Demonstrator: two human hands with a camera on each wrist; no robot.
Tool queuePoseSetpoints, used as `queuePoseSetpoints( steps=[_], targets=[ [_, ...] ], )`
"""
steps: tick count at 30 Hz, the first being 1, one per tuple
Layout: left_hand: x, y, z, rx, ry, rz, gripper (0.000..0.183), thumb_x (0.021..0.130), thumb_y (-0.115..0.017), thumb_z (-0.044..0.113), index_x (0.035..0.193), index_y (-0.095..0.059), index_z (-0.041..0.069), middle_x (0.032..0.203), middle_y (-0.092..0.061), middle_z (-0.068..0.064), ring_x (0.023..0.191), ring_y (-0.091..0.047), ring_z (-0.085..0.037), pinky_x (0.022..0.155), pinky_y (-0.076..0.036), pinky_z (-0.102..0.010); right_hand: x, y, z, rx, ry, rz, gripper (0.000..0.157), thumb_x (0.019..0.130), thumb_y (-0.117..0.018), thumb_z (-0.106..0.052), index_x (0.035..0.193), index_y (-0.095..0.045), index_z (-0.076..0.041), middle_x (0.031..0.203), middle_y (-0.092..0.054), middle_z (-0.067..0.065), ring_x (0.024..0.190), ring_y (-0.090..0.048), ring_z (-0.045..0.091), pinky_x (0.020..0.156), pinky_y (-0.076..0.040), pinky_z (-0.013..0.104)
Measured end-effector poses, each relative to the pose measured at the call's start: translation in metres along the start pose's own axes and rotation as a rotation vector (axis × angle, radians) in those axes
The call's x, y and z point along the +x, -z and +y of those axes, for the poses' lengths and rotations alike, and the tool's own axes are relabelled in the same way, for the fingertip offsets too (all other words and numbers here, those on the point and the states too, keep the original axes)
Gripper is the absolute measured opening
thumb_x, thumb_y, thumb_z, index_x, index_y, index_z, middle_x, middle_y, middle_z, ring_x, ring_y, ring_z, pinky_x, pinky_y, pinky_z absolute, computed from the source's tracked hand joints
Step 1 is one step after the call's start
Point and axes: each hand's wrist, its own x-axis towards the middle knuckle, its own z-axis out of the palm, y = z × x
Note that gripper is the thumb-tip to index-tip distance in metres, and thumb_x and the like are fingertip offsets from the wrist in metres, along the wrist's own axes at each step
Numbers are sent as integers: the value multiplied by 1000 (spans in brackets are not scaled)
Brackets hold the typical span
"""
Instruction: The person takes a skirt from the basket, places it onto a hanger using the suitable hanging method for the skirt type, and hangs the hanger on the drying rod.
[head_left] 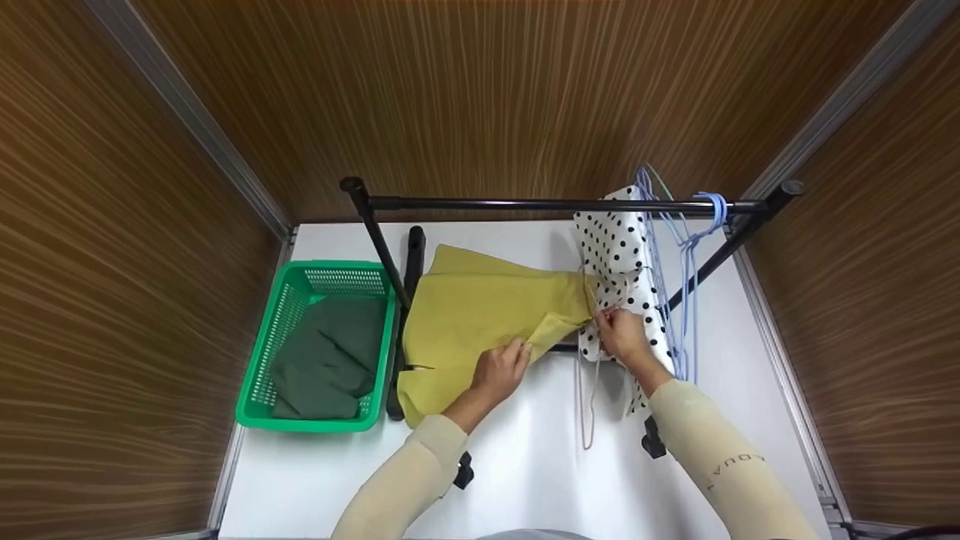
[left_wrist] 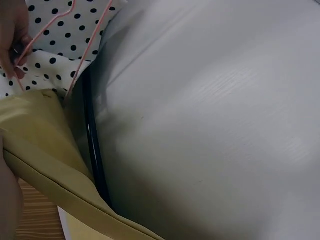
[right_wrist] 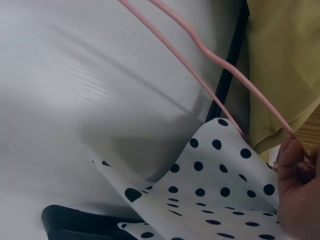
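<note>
A mustard-yellow garment [head_left: 480,311] stretches sideways below the rack's rail, its full shape hard to tell. My left hand [head_left: 501,367] pinches the garment's near edge, where a flap is folded over. At the garment's right end, my right hand [head_left: 622,334] grips a thin pink hanger [right_wrist: 220,61]. The hanger's wire loop dangles below the hand, and its upper part is partly hidden by cloth. Right behind the right hand hangs a white garment with black polka dots [head_left: 611,240].
A black clothes rack [head_left: 525,204] stands on the white table [head_left: 525,480]. Several blue hangers [head_left: 690,262] hang at its right end. On the left, a green basket [head_left: 315,425] holds a dark green cloth [head_left: 330,360]. Wood-patterned panels [head_left: 480,97] enclose the table.
</note>
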Motion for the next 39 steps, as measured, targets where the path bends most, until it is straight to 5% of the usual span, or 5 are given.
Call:
queuePoseSetpoints(
  steps=[8,20,26,33,39],
  targets=[
    [-7,-5,9,10,-34,-184,16,101,-58,25,100,-67,12,63,-62,2,51,-51,-8,47,-44,-24,-2,-4,-11,32,-36,-71,33,102,-52,-21,95,-71,4,52,-62,3,37,-52,4,44,-46,23],
    [-20,-16,25,-36,-61,-786,26,105,-48,34,117,-69,25,106,-72,8,94,-67,-9,81,-51,-25,-5,-18,-26,-52,8,30,32,99,-58,-21,86,-73,4,67,-68,14,71,-67,36,79,-53,51],
    [-28,-23,30,62,-105,-831,28,107,-43,32,123,-65,24,128,-59,2,110,-55,-16,88,-48,-29,-7,-23,-30,-34,-2,36,31,98,-59,-20,80,-72,1,60,-64,9,60,-62,29,70,-52,45],
    [-38,-29,40,170,-167,-995,35,106,-41,38,138,-56,41,155,-40,20,129,-42,-18,97,-36,-35,-12,-28,-34,96,-40,-11,32,99,-57,-15,77,-68,5,52,-59,1,37,-50,4,44,-47,25],
    [-42,-29,35,-62,-54,-878,27,103,-49,24,115,-74,21,138,-60,5,121,-51,-17,99,-40,-31,-16,-31,-31,180,-76,-56,27,99,-58,-17,87,-66,6,58,-63,4,38,-54,5,44,-52,28]
  ],
)
